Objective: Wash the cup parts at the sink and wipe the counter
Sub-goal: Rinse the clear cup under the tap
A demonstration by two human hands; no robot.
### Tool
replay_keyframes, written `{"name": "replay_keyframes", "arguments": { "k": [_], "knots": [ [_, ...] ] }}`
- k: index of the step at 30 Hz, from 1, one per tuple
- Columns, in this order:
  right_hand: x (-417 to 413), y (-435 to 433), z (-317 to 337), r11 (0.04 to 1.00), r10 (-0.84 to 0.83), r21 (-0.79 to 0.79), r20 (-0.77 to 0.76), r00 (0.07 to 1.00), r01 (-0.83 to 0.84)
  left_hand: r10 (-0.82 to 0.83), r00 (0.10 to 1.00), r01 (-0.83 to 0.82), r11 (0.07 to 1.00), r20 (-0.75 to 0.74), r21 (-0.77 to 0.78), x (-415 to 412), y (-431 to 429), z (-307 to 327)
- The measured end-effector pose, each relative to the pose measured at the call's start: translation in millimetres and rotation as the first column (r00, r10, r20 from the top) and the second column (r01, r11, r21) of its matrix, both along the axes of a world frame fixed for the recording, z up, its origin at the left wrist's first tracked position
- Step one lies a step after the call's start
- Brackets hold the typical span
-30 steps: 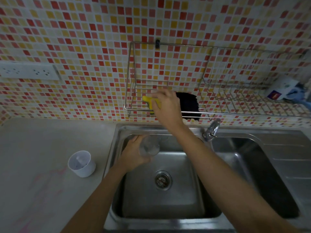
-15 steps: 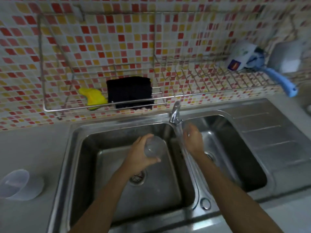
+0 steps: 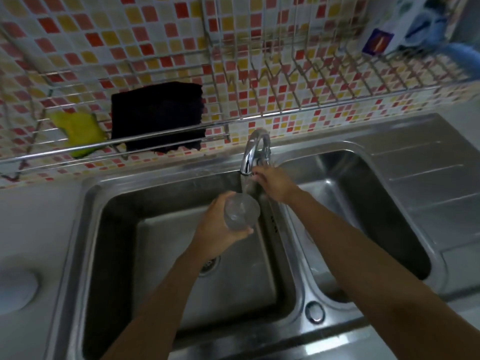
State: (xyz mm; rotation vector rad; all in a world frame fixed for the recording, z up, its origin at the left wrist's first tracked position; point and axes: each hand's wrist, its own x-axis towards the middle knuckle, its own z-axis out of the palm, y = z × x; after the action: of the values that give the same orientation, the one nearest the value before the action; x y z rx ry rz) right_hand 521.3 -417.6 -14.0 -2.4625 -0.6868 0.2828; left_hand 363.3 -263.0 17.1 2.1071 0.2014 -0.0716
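Two hands are working over the left basin of the sink (image 3: 291,261). The left hand (image 3: 218,227) is wrapping closed around a clear cup (image 3: 241,211), which is tilting so its mouth faces up toward the camera, its long axis leaning back, directly under water running from the faucet (image 3: 253,149). The right hand (image 3: 272,183) is resting loosely curled against the faucet's base; its exact grip is unclear.
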Motion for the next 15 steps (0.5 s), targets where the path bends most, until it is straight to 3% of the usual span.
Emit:
{"name": "replay_keyframes", "arguments": {
  "k": [8,13,15],
  "knots": [
    [8.9,-2.6,-1.6,0.996,0.028,0.084,-0.035,0.999,-0.025,-0.083,0.997,0.082,0.996,-0.013,-0.021,8.6,-28.8,-5.6],
    [7.0,-3.4,-4.5,0.992,0.006,0.122,-0.049,0.999,0.0,0.15,0.988,-0.151,0.987,-0.019,-0.047,4.7,-8.8,-9.5],
    [7.4,-2.5,-7.5,0.989,0.003,0.149,-0.045,0.999,0.004,0.09,0.996,-0.09,0.996,-0.006,-0.03,1.8,-9.4,-5.6]
  ]
}}
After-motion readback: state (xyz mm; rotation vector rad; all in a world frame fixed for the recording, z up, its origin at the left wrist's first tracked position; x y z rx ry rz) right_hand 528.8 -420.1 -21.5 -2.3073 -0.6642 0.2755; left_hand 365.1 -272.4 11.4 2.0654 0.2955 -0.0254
